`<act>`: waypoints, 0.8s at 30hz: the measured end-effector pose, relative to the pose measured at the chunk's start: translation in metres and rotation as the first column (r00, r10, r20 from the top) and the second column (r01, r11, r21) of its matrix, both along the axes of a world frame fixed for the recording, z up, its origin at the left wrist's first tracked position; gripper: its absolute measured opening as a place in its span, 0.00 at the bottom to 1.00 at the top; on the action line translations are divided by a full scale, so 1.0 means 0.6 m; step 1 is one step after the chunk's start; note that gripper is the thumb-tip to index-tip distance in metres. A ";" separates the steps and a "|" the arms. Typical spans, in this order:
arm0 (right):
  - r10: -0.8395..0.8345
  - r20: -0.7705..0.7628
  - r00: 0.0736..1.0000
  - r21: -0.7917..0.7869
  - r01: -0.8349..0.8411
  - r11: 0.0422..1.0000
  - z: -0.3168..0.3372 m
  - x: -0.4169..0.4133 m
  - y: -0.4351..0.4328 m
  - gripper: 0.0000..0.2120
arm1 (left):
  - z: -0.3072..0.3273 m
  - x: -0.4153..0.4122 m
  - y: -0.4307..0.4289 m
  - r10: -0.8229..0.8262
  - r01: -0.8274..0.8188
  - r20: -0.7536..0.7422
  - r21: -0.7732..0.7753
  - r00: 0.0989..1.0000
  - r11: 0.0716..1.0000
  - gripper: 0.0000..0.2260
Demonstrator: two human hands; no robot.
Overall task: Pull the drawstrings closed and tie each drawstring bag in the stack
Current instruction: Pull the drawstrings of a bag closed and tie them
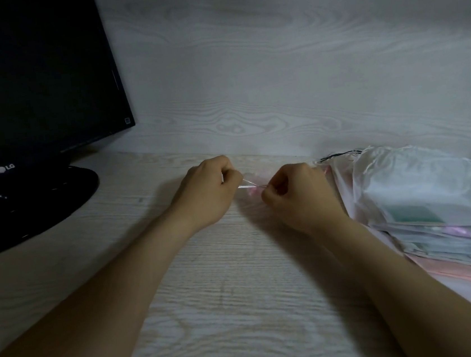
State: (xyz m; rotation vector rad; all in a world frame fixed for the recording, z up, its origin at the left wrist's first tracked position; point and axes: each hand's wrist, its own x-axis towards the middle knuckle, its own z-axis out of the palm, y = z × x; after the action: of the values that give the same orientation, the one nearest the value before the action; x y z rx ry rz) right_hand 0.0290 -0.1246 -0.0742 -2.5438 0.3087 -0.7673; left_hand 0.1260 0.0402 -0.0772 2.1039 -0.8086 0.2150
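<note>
My left hand and my right hand are both fisted close together over the desk, each pinching an end of a thin pale drawstring stretched between them. A small pink gathered bit of bag shows between the fists; the rest of that bag lies hidden under my right hand and forearm. To the right lies a stack of translucent white, grey and pink drawstring bags, with white cords bunched at its far end.
A black LG monitor on a round stand fills the left. The pale wood-grain desk meets a wall of the same finish just behind my hands. A dark thin cord lies behind the stack.
</note>
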 end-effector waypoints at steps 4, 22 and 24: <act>-0.003 -0.010 1.000 -0.040 0.003 0.999 -0.005 0.001 0.000 0.14 | -0.005 0.006 0.001 0.005 -0.006 0.030 0.026 1.000 1.000 0.12; -0.014 -0.038 0.999 -0.168 0.007 0.986 -0.009 0.005 0.006 0.20 | -0.008 0.010 0.007 0.074 -0.093 0.215 0.081 0.974 0.992 0.02; -0.040 -0.040 0.998 -0.237 0.030 0.971 -0.009 0.005 0.011 0.19 | -0.009 0.006 0.006 0.076 -0.103 0.248 0.096 0.966 0.990 0.03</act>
State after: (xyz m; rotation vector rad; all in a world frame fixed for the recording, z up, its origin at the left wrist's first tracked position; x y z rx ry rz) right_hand 0.0323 -0.1181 -0.0796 -2.7890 0.2930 -0.8032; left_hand 0.1298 0.0437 -0.0824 2.2469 -0.8855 0.4972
